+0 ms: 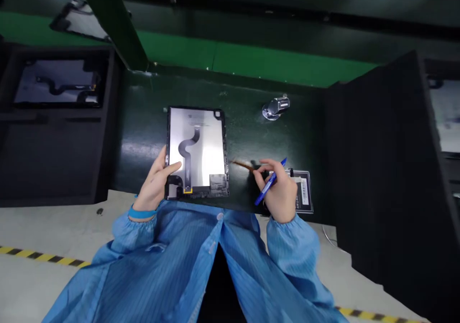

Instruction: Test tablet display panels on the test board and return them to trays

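A tablet screen assembly (pixel 206 150), silver-backed with a wavy dark ribbon cable, rests near the front edge of the dark green table (pixel 244 93). My left hand (pixel 154 184) grips its left edge, thumb over the silver back. To the right of the assembly, my right hand (pixel 278 191) is closed round a blue pen (pixel 269 184), which slants across the fingers. A thin brown tool (pixel 242 165) points from my right fingertips toward the assembly's right edge; its tip is apart from it. Partly behind my right hand lies a dark flat piece with a white label (pixel 304 191).
A shiny metal object (pixel 276 107) stands on the table at the back right. Black foam trays flank the work area; the left tray (pixel 104 136) holds another screen assembly (pixel 57 83). A green post (pixel 115 21) rises at the back left, near another part (pixel 81 21).
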Demonstrator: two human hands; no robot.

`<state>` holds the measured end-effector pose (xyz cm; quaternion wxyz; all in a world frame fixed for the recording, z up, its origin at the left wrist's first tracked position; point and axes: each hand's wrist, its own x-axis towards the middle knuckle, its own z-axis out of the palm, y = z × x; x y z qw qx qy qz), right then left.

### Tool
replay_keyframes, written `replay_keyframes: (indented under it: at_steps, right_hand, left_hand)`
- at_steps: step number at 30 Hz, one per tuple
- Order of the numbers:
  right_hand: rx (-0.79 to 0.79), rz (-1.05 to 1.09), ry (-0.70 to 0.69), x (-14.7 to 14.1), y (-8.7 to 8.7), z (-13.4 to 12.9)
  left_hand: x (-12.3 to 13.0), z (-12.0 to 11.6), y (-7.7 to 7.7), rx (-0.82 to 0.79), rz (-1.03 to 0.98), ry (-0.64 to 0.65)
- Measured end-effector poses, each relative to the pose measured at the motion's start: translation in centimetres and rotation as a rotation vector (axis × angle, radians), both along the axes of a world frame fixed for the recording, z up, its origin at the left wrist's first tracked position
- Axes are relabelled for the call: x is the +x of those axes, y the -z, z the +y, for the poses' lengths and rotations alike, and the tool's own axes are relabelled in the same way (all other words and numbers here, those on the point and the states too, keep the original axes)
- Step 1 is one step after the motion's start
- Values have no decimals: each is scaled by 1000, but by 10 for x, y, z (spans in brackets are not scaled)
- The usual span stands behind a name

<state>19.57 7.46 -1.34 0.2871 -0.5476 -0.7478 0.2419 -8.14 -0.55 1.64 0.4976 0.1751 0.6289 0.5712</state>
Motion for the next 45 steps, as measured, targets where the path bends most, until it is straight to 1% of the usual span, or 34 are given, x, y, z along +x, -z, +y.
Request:
replay_keyframes:
  at_steps: [4, 6, 8, 10, 11, 12, 13, 14, 16, 19, 21, 22, 24, 29, 33, 36, 40, 42, 43, 45]
  right_hand:
    - [-36, 55, 81, -7, 3, 4]
    - [-37, 125, 128, -10, 0, 3]
    - [-20, 227, 194, -15, -8, -3]
    - [9, 373, 246, -22, -19, -13]
    - [20, 454, 250, -26, -26, -19]
    - [27, 532, 236, -31, -31, -25]
    - [14, 595, 192, -36, -35, -32]
    - [-19, 637, 124, -42, -38, -37]
    - [-136, 658, -7, -55, -37, -46]
    - [-332, 627, -123, -76, -26, -52]
    - [-382, 584, -153, -88, -18, -53]
    - [-375, 546, -171, -92, -15, -53]
    - [-305, 460, -198, -97, -11, -53]
    - [-170, 281, -259, -97, -9, -56]
    - [-76, 238, -309, -97, -6, -57]
    - [-76, 276, -287, -99, -3, -58]
    - [-180, 466, -120, -91, -5, -56]
    - [-181, 553, -89, -79, -12, -51]
    - [-156, 559, -87, -72, -17, -47]
    - [-82, 494, -47, -55, -25, -38]
  left_hand:
    - [6, -6, 0, -4, 9, 115]
    - [9, -10, 5, 6, 66, 126]
    - [12, -14, 15, 70, 199, 94]
    - [15, -16, 26, 185, 412, 53]
    - [16, -17, 32, 243, 530, 42]
    - [17, -16, 36, 291, 644, 40]
    - [16, -15, 40, 326, 745, 45]
    - [15, -14, 42, 346, 825, 50]
    - [13, -11, 44, 367, 916, 55]
    - [12, -8, 40, 337, 952, 91]
    - [15, -7, 35, 281, 953, 124]
    - [16, -7, 33, 263, 949, 136]
    - [19, -6, 30, 257, 940, 149]
    - [20, -6, 30, 254, 957, 153]
    - [20, -7, 31, 234, 944, 160]
    - [20, -8, 31, 244, 917, 162]
    - [18, -4, 24, 253, 972, 175]
    - [14, 7, 18, 250, 1032, 225]
    - [12, 15, 16, 250, 1058, 267]
    - [7, 36, 14, 264, 1085, 375]
